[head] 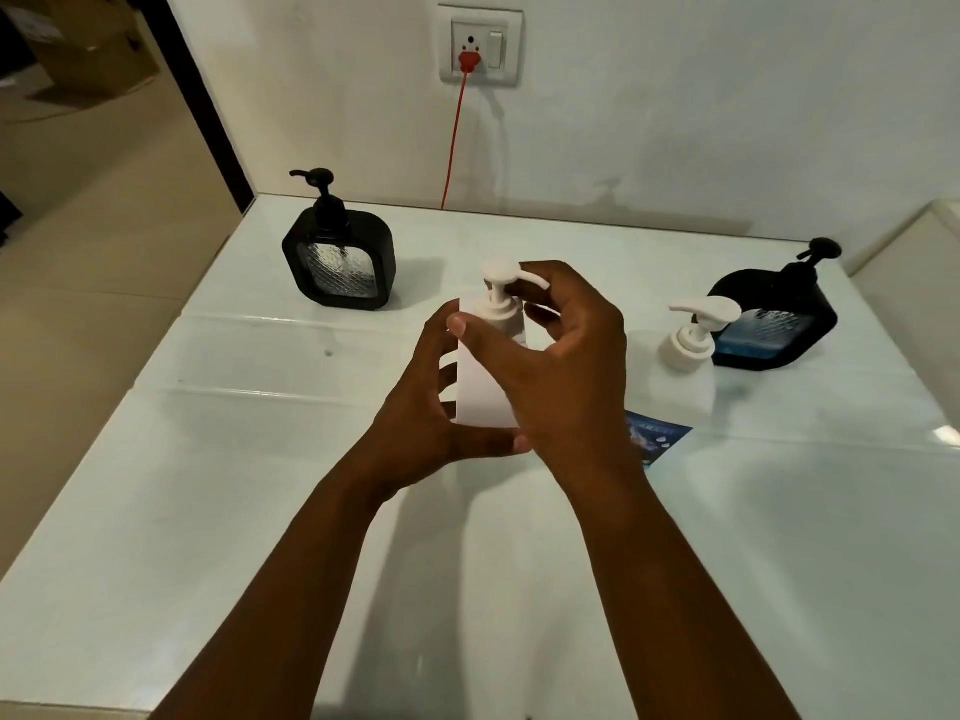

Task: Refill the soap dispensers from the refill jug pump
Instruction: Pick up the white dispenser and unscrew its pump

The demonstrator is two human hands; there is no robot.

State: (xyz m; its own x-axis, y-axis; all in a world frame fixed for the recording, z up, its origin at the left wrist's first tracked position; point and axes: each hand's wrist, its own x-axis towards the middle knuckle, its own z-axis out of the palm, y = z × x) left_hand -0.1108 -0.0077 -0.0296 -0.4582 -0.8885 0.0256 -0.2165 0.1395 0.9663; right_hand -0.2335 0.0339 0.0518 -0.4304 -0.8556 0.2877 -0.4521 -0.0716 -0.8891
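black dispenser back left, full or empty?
Looks empty or nearly so: the black dispenser shows only clear textured glass in its window, no coloured liquid, unlike the blue visible in the right black dispenser.

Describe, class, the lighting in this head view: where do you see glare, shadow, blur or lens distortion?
Head view: soft glare streaks the glossy white table; the forearms throw pale shadows toward the camera; the black dispenser shadows to its right; the white bottle, held by the left hand and right hand, washes out against the table; wide-angle distortion splays the table edges; detail is slightly soft.
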